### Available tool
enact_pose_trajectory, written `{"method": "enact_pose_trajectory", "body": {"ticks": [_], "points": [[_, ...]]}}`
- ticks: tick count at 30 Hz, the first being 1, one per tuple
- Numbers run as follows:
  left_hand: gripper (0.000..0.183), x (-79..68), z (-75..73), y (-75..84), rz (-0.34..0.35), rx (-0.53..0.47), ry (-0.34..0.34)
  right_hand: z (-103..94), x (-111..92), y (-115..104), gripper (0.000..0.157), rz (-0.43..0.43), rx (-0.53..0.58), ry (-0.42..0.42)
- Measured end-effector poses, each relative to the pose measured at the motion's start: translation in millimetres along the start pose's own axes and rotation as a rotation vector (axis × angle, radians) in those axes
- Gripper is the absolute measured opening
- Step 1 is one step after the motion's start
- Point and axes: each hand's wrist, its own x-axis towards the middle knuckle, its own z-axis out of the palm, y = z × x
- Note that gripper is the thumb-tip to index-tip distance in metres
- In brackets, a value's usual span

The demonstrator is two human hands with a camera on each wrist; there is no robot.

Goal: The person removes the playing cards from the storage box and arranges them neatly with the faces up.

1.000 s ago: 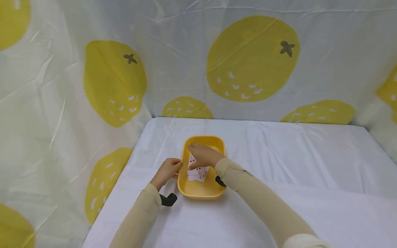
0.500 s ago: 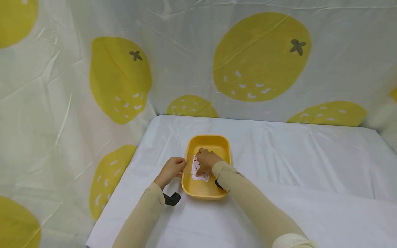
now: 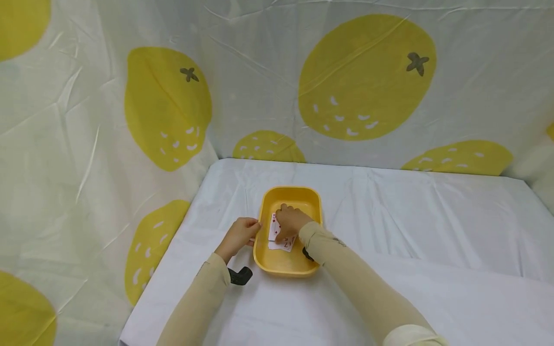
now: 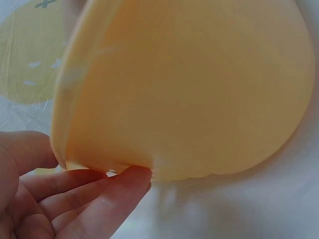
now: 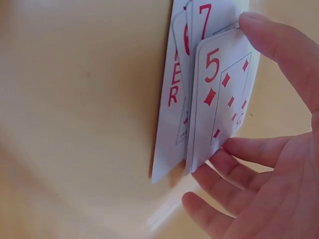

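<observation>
A yellow tray (image 3: 281, 265) sits on the white worktop (image 3: 389, 226), a bit below the middle of the head view. Some playing cards (image 3: 274, 229) lie inside it, face up in a messy pile, close to its middle and a little toward 8 o'clock. The left hand (image 3: 238, 237) is at the tray's 9 o'clock side. Its thumb and fingers are almost closed and pinch the edge of the tray, with the thumb at the rim and the fingers at the outside. The right hand (image 3: 292, 224) comes in from 4 o'clock and is bent over the cards. Its fingers (image 5: 256, 149) are bent and partly open, just wide enough to hold the top cards by their edges. In the right wrist view, the thumb (image 5: 281, 47) touches the cards at 1 o'clock, and fingertips touch the edge at 5 o'clock. The five of diamonds (image 5: 219, 99) is on top. A red seven (image 5: 205, 20) peeks out past it at 12 o'clock, and a card with red letters E and R (image 5: 167, 127) sticks out at 9 o'clock. Both arms have tan sleeves (image 3: 368, 283). Past the worktop, at 12 o'clock, hangs a pale cloth (image 3: 253, 72) with big yellow lemons (image 3: 368, 77).
</observation>
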Motion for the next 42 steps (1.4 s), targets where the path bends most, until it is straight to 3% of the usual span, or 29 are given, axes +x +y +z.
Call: {"method": "enact_pose_trajectory", "body": {"ticks": [6,14,23,32,42], "points": [[0.023,0.3,0.5,0.1,-0.002,0.006,0.011,-4.4,0,0,0.067,0.001,0.032,-0.018],[0.022,1.2,1.2,-1.1,-0.014,0.012,0.015,-11.4,-1,-3,0.06,-0.035,-0.023,-0.01],[0.029,-0.8,0.2,0.5,-0.026,0.018,-0.008,-42.5,-23,1,0.071,-0.041,0.007,-0.038],[0.029,0.4,0.8,3.2,-0.018,-0.007,0.001,-75.9,-63,34,0.075,-0.076,-0.144,0.075],[0.03,-2.6,-0.7,-0.7,0.0,-0.042,0.005,-71.6,-102,82,0.078,-0.046,-0.094,0.1]]}}
